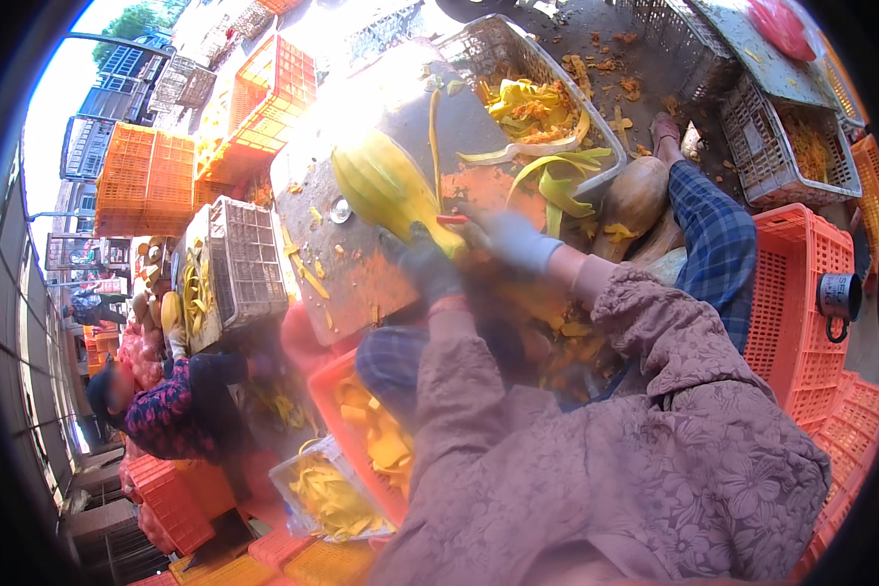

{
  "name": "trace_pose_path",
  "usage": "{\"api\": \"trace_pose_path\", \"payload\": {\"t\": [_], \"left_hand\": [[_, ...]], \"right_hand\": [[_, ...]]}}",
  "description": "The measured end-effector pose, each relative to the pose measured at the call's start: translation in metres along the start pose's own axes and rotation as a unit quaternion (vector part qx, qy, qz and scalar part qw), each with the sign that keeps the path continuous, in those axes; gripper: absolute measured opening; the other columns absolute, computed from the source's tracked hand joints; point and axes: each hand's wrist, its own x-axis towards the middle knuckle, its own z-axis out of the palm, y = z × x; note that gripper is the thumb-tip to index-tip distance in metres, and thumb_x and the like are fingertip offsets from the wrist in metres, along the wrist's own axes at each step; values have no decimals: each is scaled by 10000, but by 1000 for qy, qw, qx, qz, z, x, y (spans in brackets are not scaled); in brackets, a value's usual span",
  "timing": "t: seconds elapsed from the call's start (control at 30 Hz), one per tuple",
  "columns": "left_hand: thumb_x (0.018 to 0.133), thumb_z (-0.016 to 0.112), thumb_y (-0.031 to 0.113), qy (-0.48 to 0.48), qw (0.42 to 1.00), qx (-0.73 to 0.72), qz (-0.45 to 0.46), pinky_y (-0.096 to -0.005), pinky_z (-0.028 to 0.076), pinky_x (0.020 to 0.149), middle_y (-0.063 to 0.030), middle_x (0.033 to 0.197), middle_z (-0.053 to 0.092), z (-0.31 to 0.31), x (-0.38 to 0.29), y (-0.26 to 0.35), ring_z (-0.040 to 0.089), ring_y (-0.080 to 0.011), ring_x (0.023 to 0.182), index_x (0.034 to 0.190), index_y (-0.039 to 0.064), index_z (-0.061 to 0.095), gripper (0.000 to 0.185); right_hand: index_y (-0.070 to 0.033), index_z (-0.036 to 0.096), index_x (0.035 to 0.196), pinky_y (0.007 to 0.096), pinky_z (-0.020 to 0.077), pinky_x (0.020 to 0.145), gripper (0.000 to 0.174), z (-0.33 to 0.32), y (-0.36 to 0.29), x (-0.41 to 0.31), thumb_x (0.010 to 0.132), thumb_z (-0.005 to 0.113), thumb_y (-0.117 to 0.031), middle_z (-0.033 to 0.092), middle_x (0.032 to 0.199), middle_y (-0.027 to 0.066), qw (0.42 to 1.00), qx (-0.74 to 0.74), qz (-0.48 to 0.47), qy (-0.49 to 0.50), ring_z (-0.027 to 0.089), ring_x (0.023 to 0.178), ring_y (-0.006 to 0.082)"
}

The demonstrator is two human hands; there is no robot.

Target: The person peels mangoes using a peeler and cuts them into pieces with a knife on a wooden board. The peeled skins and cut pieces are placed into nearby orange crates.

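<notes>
A long yellow-green squash (388, 179), its skin looking pared, lies at a slant over a worn board (366, 264). My left hand (428, 264), in a dark-palmed work glove, is closed around its narrow end. My right hand (516, 238), in a pale glove and blurred, grips a tool with a red part (453, 219) close to the squash's neck; the tool's kind cannot be made out. A long strip of peel (435, 146) lies along the squash's right side. A round metal piece (340, 210) sits on the board to the left.
A white crate (615, 157) with peels and orange pulp stands beyond the board. Whole squashes (633, 194) lie by the right leg. An orange crate (329, 388) holds cut pieces. A metal mug (839, 297) hangs at a red crate (798, 293). A co-worker (165, 410) sits at left.
</notes>
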Motion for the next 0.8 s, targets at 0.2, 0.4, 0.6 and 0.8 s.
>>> {"api": "trace_pose_path", "payload": {"t": [0.2,0.4,0.6,0.8], "left_hand": [[964,634,415,8,999,32,24,-437,400,1094,-303,1478,443,5,1,-15,482,-426,1332,1537,-9,335,773],[807,812,441,-34,996,67,-40,-452,353,1145,-310,1496,399,-7,1,7,403,-432,1396,1534,-29,303,1004],[814,803,432,-60,995,11,-76,-438,336,1159,-305,1552,331,-5,-2,15,371,-431,1421,1546,-51,249,1037],[850,753,470,-87,989,-65,-98,-438,374,1126,-307,1509,407,27,5,39,454,-411,1372,1578,-17,186,1043]], "right_hand": [[-72,539,1411,518,515,842,530,-34,13,-72,1017,487,-423,686,1008,277,998,0,60,-35,665,972,447],[16,633,1233,330,549,605,442,1,-6,52,983,637,-348,710,796,151,952,255,91,143,694,633,183],[15,655,1131,292,503,715,291,55,-1,77,1011,605,-245,696,867,85,940,242,85,224,615,779,133],[-12,664,1111,385,525,777,310,18,17,89,968,645,-287,715,902,193,951,173,23,255,694,812,278]]}}
